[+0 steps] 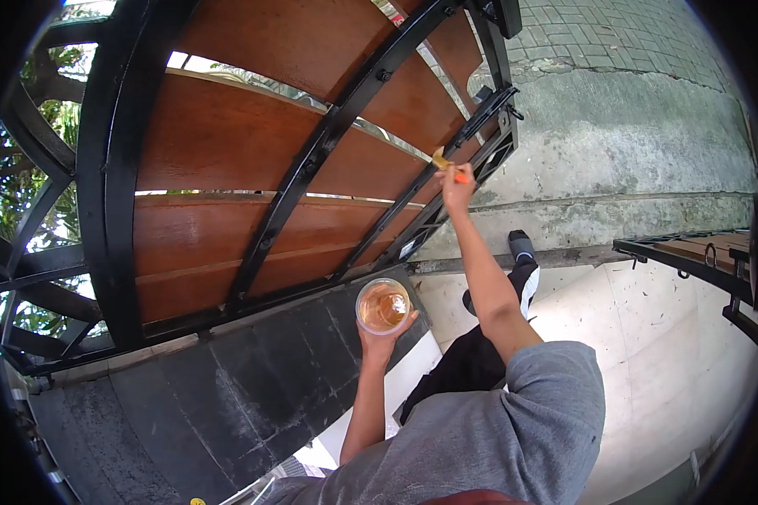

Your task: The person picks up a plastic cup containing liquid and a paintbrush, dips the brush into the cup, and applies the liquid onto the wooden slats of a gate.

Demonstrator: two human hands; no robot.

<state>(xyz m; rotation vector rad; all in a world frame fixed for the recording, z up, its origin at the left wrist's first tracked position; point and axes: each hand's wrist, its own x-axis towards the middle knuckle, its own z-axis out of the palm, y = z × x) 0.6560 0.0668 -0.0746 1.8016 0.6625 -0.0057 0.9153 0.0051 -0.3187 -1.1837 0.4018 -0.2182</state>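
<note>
My right hand (456, 188) grips a small paintbrush (443, 162) with an orange handle, its bristles touching a brown wooden slat (370, 164) low on a black metal gate (114, 202). My left hand (381, 341) holds up a clear plastic cup (383, 305) of amber liquid, below and left of the brush. Both arms are bare under grey sleeves.
The gate's black frame and diagonal bars (312, 160) cross several brown slats. A dark tiled strip (227, 396) runs along its foot. My leg and shoe (520, 248) stand on pale concrete. A second gate leaf (699, 252) lies at right. Greenery shows at far left.
</note>
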